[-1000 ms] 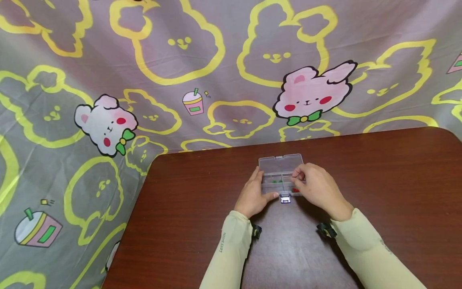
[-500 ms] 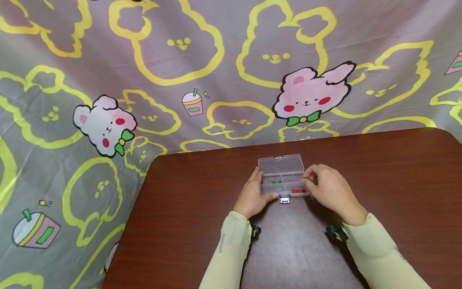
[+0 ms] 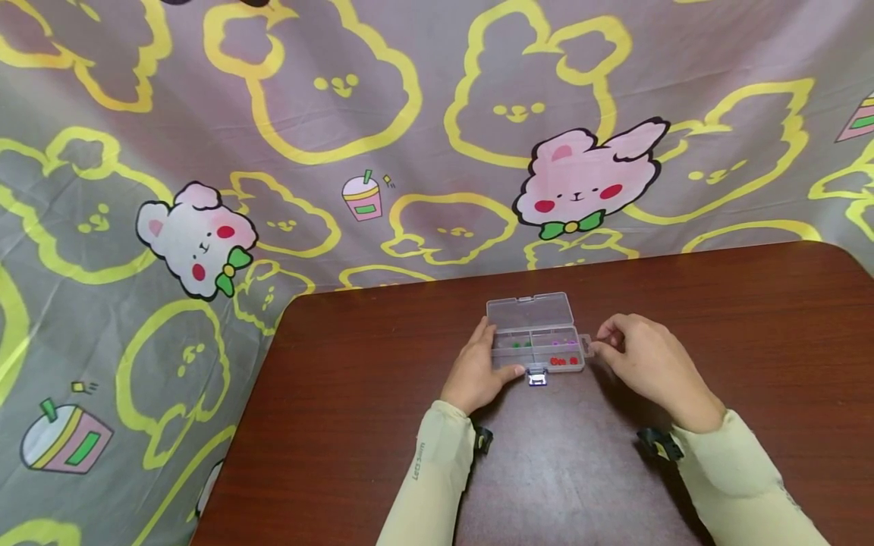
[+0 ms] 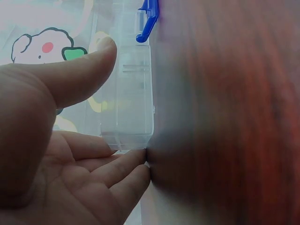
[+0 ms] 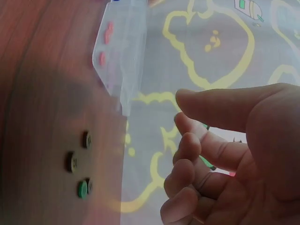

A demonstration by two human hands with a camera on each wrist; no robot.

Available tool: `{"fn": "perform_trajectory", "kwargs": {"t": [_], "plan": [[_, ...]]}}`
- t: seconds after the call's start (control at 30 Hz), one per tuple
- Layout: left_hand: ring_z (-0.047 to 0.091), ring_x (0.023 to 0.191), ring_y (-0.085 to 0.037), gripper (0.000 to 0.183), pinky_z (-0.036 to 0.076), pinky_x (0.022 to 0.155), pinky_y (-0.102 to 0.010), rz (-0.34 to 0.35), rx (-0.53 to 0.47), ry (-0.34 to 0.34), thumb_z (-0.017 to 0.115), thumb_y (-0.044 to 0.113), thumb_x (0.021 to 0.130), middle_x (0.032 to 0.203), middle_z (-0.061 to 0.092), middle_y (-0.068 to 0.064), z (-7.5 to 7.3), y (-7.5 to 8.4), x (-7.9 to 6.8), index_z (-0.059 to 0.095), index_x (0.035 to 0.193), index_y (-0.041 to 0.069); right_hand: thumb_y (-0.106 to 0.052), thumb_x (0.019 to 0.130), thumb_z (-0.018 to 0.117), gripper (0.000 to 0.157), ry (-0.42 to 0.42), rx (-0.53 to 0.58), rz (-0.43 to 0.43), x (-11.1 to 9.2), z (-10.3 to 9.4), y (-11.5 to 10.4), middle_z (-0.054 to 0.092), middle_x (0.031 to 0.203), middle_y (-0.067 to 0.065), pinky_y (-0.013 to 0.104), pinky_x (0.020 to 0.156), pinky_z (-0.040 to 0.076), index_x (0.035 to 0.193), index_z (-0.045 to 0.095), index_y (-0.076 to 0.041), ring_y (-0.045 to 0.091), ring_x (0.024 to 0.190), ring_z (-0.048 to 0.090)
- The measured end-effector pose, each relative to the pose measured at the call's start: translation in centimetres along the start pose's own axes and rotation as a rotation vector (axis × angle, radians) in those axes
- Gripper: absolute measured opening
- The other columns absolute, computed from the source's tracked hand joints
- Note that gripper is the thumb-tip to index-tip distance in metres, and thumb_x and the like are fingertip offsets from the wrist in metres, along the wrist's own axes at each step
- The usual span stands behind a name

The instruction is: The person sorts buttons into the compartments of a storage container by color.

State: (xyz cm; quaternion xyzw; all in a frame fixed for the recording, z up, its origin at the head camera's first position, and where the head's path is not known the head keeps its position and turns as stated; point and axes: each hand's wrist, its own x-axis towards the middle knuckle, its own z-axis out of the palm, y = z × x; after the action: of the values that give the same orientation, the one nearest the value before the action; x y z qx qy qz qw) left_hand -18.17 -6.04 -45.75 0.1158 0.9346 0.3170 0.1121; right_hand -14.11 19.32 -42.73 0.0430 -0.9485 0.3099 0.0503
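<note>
A clear plastic compartment box (image 3: 507,359) stands on the table with its lid (image 3: 529,311) raised at the back. My left hand (image 3: 474,371) holds its left end, fingers along the side and thumb at the front edge. Red buttons (image 3: 558,362) lie in the front right compartment, small purple pieces (image 3: 564,343) behind them, and green pieces (image 3: 522,345) at the back left. My right hand (image 3: 652,360) is just right of the box, near its hanging tab (image 3: 586,345). Its fingers are loosely curled, with nothing visible between thumb and forefinger in the right wrist view.
In the right wrist view, a green button (image 5: 82,189) and a few dark ones (image 5: 71,161) lie loose on the table beside the box. The box's blue latch (image 4: 148,21) hangs at its front. A patterned cloth (image 3: 437,136) rises behind the wooden table (image 3: 341,425).
My right hand has moved rightward from over the box to beyond its right end, uncovering the red and purple pieces. The left hand has stayed at the box's left end.
</note>
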Motion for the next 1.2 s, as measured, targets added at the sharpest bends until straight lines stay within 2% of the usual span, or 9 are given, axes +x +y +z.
{"fn": "perform_trajectory", "kwargs": {"t": [0.4, 0.63, 1.2], "plan": [[0.032, 0.148, -0.026, 0.086, 0.034, 0.116, -0.042, -0.017, 0.002, -0.008, 0.078, 0.036, 0.089, 0.167, 0.021, -0.006, 0.0, 0.0, 0.0, 0.034, 0.156, 0.003, -0.016, 0.089, 0.074, 0.018, -0.097, 0.001, 0.046, -0.1, -1.1, 1.9, 0.06, 0.074, 0.002, 0.033, 0.056, 0.042, 0.096, 0.067, -0.001, 0.017, 0.064, 0.053], [0.031, 0.148, -0.025, 0.086, 0.034, 0.116, -0.042, -0.018, 0.003, -0.01, 0.077, 0.037, 0.09, 0.167, 0.02, -0.005, 0.1, 0.0, 0.0, 0.034, 0.156, 0.003, -0.017, 0.089, 0.073, 0.018, -0.117, -0.005, 0.066, -0.2, -1.4, 2.8, 0.058, 0.074, 0.002, 0.032, 0.057, 0.041, 0.094, 0.066, -0.001, 0.02, 0.067, 0.051], [0.032, 0.148, -0.026, 0.086, 0.034, 0.116, -0.042, -0.003, -0.003, -0.005, 0.078, 0.035, 0.089, 0.166, 0.021, -0.007, 0.0, 0.1, -0.1, 0.035, 0.155, 0.002, -0.019, 0.089, 0.073, 0.019, -0.145, -0.064, 0.124, -0.2, -1.2, 4.3, 0.062, 0.075, 0.005, 0.038, 0.06, 0.044, 0.09, 0.068, -0.001, 0.023, 0.069, 0.055]]}}
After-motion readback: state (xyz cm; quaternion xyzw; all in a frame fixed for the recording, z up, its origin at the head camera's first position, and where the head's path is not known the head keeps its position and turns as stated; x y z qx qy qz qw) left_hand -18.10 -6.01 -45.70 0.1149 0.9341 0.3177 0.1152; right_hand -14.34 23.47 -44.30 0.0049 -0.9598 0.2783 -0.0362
